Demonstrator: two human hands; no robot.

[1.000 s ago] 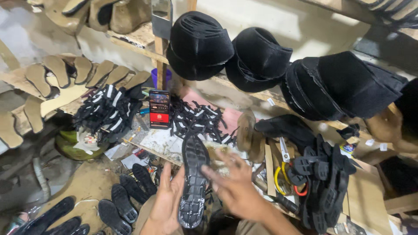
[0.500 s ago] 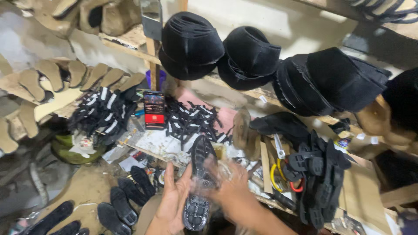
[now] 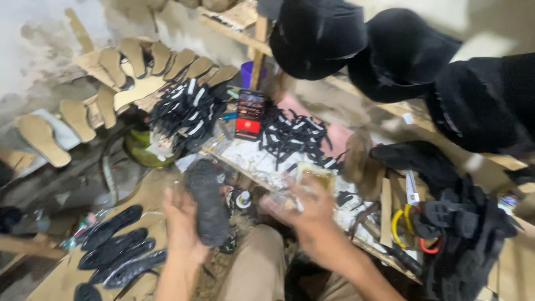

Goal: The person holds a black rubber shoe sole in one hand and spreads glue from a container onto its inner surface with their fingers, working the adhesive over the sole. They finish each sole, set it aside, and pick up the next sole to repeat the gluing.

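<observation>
My left hand (image 3: 181,223) holds a black shoe sole (image 3: 207,200) by its near end, tread side up, above my knee. My right hand (image 3: 304,209) is blurred and grips a small yellowish see-through container (image 3: 316,176) over the messy workbench (image 3: 262,161). The two hands are apart, with the sole to the left of the container.
Piles of black straps (image 3: 186,111) (image 3: 292,134) lie on the bench beside a small red and black box (image 3: 249,114). Tan insoles (image 3: 139,61) line the left wall. Black soles (image 3: 114,245) lie on the floor at left. Yellow-handled scissors (image 3: 407,214) and black sandals (image 3: 468,234) sit at right.
My right hand left the sole and picked up the yellowish container. My left hand moved the sole to the left. The camera moved closer and tilted.
</observation>
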